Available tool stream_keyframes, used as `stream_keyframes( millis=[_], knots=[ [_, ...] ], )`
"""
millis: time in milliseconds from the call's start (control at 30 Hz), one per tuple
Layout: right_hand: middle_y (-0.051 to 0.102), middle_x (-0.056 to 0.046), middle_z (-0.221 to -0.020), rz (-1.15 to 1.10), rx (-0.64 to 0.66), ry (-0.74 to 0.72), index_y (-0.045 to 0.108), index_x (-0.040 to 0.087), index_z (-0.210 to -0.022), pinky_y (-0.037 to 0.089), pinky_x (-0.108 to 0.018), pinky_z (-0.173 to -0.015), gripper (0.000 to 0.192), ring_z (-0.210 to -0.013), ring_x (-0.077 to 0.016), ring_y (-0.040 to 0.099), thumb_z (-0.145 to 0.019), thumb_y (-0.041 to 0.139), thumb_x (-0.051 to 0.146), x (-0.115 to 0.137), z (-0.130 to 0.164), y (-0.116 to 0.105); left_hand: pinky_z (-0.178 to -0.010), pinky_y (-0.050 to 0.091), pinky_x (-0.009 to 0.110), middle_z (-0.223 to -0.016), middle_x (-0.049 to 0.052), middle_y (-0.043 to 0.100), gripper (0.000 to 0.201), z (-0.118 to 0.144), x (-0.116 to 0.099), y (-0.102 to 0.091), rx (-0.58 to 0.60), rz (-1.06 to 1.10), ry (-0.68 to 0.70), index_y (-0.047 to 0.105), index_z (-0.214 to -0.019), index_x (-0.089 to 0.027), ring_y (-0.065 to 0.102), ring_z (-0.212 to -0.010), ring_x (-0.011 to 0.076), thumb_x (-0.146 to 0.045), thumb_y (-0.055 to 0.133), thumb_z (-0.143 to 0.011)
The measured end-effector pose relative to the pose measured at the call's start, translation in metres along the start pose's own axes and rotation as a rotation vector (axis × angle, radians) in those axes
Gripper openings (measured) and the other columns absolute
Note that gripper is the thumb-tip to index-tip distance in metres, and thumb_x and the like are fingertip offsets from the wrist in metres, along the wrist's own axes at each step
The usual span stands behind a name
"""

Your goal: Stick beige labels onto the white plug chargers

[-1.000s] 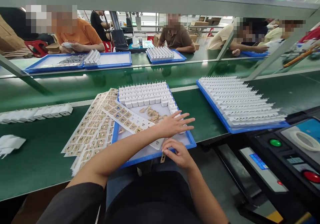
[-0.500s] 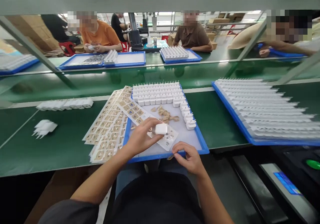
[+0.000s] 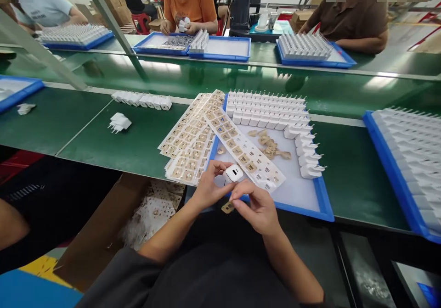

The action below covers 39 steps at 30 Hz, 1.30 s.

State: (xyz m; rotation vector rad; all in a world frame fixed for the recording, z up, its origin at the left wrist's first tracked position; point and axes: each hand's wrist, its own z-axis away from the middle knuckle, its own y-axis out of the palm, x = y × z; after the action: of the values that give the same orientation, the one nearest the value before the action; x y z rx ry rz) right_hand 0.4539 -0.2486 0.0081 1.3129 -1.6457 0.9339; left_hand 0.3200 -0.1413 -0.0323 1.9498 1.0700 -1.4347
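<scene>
My left hand [image 3: 211, 186] grips a white USB charger [image 3: 233, 173], its port face turned up toward me. Close beside it, my right hand [image 3: 257, 204] pinches a small tan sticker [image 3: 227, 207] with a cut-out. Both hands are over the front edge of a blue-rimmed tray [image 3: 325, 202]. White chargers [image 3: 267, 110] with pins up stand in rows along the tray's back and right side. A partly used sticker sheet [image 3: 246, 154] slants across the tray, with crumpled tan scraps [image 3: 270, 146] to its right. More sticker sheets [image 3: 193, 136] lie fanned out on the left.
A row of chargers [image 3: 141, 100] and a small cluster [image 3: 119, 122] lie on the green bench at left. Another full tray [image 3: 409, 161] stands at right. Below the bench is a carton [image 3: 93, 225] of used sheets. Co-workers sit across the line; a person's arm shows at far left.
My view has swung left and down. The charger has turned so its port face shows, and my right hand has come closer to it with the tan sticker.
</scene>
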Motion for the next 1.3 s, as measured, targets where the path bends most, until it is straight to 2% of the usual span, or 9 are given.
stream_keyframes(
  millis=[100, 200, 300, 400, 500, 667, 867, 1067, 1300],
  knots=[
    [0.069, 0.0, -0.084, 0.105, -0.026, 0.025, 0.068, 0.026, -0.094, 0.05, -0.03, -0.072, 0.01, -0.077, -0.0155, 0.063, -0.091, 0.066, 0.016, -0.002, -0.008, 0.007, -0.09, 0.058, 0.038, -0.117, 0.009, 0.065, 0.05, 0.0, 0.003, -0.003, -0.028, -0.117, 0.076, 0.051, -0.117, -0.023, 0.067, -0.105, 0.0221, -0.033, 0.081, -0.078],
    [0.066, 0.0, -0.082, 0.096, -0.107, 0.07, 0.069, 0.026, -0.094, 0.049, -0.03, -0.072, 0.008, -0.076, -0.0155, 0.06, -0.091, 0.067, 0.019, -0.008, -0.008, 0.004, -0.095, 0.056, 0.039, -0.131, 0.013, 0.06, 0.062, -0.001, -0.001, -0.009, 0.091, -0.178, 0.097, 0.05, -0.138, -0.025, 0.062, -0.117, 0.0261, -0.033, 0.077, -0.083],
    [0.065, 0.0, -0.084, 0.032, -0.169, 0.067, 0.069, 0.026, -0.093, 0.049, -0.031, -0.075, 0.007, -0.08, -0.0165, 0.06, -0.093, 0.066, 0.019, -0.015, -0.006, -0.004, -0.106, 0.052, 0.043, -0.146, 0.014, 0.053, 0.056, 0.0, -0.008, -0.015, 0.198, -0.005, 0.046, 0.048, -0.144, -0.028, 0.053, -0.135, 0.0292, -0.029, 0.068, -0.092],
    [0.065, -0.001, -0.086, -0.031, -0.209, 0.062, 0.069, 0.027, -0.094, 0.049, -0.031, -0.074, 0.009, -0.083, -0.0166, 0.06, -0.094, 0.065, 0.019, -0.017, -0.006, -0.01, -0.108, 0.051, 0.045, -0.148, 0.012, 0.054, 0.04, 0.0, -0.008, -0.017, 0.227, 0.209, -0.033, 0.052, -0.136, -0.029, 0.054, -0.137, 0.028, -0.026, 0.062, -0.097],
    [0.065, -0.001, -0.086, -0.073, -0.222, 0.059, 0.07, 0.026, -0.095, 0.049, -0.031, -0.076, 0.01, -0.086, -0.017, 0.06, -0.095, 0.064, 0.019, -0.018, -0.007, -0.012, -0.103, 0.055, 0.043, -0.138, 0.011, 0.063, 0.029, 0.0, -0.004, -0.016, 0.177, 0.26, -0.057, 0.057, -0.122, -0.026, 0.06, -0.131, 0.026, -0.026, 0.067, -0.095],
    [0.065, -0.002, -0.087, -0.134, -0.297, 0.089, 0.069, 0.025, -0.095, 0.049, -0.034, -0.082, 0.007, -0.088, -0.0178, 0.061, -0.093, 0.067, 0.019, -0.019, -0.006, -0.007, -0.091, 0.061, 0.034, -0.12, 0.009, 0.064, 0.043, -0.002, -0.006, -0.013, 0.033, 0.025, -0.006, 0.063, -0.122, -0.025, 0.065, -0.113, 0.0214, -0.031, 0.08, -0.083],
    [0.066, -0.001, -0.09, -0.07, -0.429, 0.137, 0.069, 0.025, -0.093, 0.05, -0.032, -0.085, 0.007, -0.09, -0.0171, 0.062, -0.088, 0.074, 0.023, -0.016, -0.015, 0.002, -0.083, 0.059, 0.029, -0.109, 0.007, 0.064, 0.036, -0.004, -0.011, -0.012, 0.003, -0.181, 0.163, 0.066, -0.117, -0.024, 0.064, -0.104, 0.0188, -0.026, 0.078, -0.084],
    [0.066, -0.003, -0.089, 0.023, -0.426, 0.196, 0.067, 0.024, -0.092, 0.053, -0.034, -0.086, 0.01, -0.09, -0.0189, 0.063, -0.089, 0.073, 0.032, -0.014, -0.021, 0.005, -0.084, 0.058, 0.03, -0.109, 0.006, 0.063, 0.04, -0.002, -0.009, -0.012, 0.004, -0.199, 0.162, 0.066, -0.118, -0.024, 0.063, -0.103, 0.0192, -0.025, 0.081, -0.081],
    [0.067, -0.001, -0.09, -0.017, -0.423, 0.179, 0.069, 0.024, -0.092, 0.051, -0.033, -0.087, 0.006, -0.091, -0.0174, 0.064, -0.088, 0.074, 0.024, -0.014, -0.019, 0.003, -0.083, 0.058, 0.03, -0.108, 0.006, 0.063, 0.039, -0.002, -0.011, -0.012, 0.015, -0.186, 0.156, 0.066, -0.118, -0.025, 0.063, -0.103, 0.0192, -0.025, 0.08, -0.082]
  ],
)
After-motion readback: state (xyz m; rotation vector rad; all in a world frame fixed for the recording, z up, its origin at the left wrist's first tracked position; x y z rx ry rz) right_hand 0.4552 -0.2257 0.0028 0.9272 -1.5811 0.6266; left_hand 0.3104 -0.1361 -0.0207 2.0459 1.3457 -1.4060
